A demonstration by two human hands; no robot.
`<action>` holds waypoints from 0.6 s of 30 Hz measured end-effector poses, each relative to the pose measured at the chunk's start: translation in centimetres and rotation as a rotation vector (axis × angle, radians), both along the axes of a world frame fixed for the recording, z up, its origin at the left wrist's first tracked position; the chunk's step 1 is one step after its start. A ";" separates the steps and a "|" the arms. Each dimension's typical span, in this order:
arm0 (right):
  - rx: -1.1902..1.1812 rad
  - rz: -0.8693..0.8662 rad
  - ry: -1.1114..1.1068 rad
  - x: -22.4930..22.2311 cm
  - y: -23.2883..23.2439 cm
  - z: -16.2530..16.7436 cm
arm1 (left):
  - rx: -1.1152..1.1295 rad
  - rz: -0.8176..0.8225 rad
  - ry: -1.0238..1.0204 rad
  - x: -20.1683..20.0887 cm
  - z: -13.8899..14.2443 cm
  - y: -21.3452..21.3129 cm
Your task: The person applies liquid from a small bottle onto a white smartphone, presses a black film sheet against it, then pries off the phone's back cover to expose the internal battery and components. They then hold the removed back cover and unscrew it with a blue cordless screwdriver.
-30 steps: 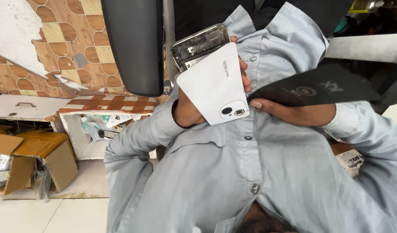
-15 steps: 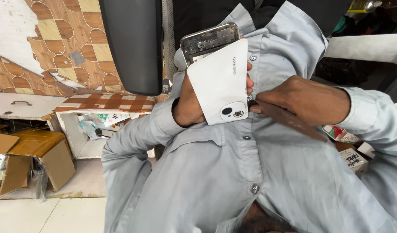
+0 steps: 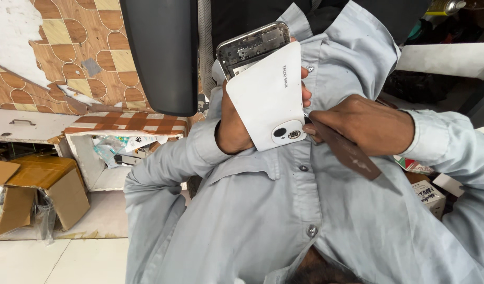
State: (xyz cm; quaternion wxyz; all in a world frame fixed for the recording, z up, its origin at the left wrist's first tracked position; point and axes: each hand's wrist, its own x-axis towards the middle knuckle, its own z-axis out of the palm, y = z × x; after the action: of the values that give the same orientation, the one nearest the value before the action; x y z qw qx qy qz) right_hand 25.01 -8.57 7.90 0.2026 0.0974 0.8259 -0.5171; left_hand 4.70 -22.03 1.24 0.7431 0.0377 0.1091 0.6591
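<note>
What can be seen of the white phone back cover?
The white plastic phone back cover is a thin rounded rectangle with a camera cut-out at its lower corner. It is tilted and partly lifted off the opened phone behind it. The left hand holds both; the right hand touches its lower edge beside a dark flat tool.

A wall of brown and yellow patterned tiles filled the ten o'clock area, with a patch of bare white plaster where tiles had come off. At nine o'clock stood a white cabinet with a metal handle, and beside it a checkered-top white box holding papers. Open cardboard boxes sat at eight o'clock on a pale tiled floor. Daylight was even.
</note>
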 end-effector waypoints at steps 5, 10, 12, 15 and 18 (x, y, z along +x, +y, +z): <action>0.239 -0.245 0.069 -0.6 -1.1 1.8 | -0.048 -0.017 0.025 0.0 -1.2 0.1; 0.195 -0.440 0.108 -0.4 -1.0 2.6 | 0.030 0.078 -0.010 0.3 -1.7 0.5; 0.175 -0.579 0.139 -0.2 -1.5 2.5 | 0.028 0.080 0.001 0.2 -1.7 0.4; -0.143 -0.890 0.005 0.2 -2.9 2.3 | -0.012 0.075 -0.006 -0.1 -1.5 0.2; -0.209 -0.960 -0.109 0.7 -3.7 2.2 | 0.023 0.033 0.076 -0.2 -1.3 0.1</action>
State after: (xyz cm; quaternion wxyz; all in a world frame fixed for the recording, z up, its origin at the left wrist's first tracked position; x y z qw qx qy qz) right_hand 25.67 -12.28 10.06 -0.0071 0.4731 0.6196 -0.6263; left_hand 4.52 -21.94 -0.02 0.7271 0.0693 0.1302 0.6705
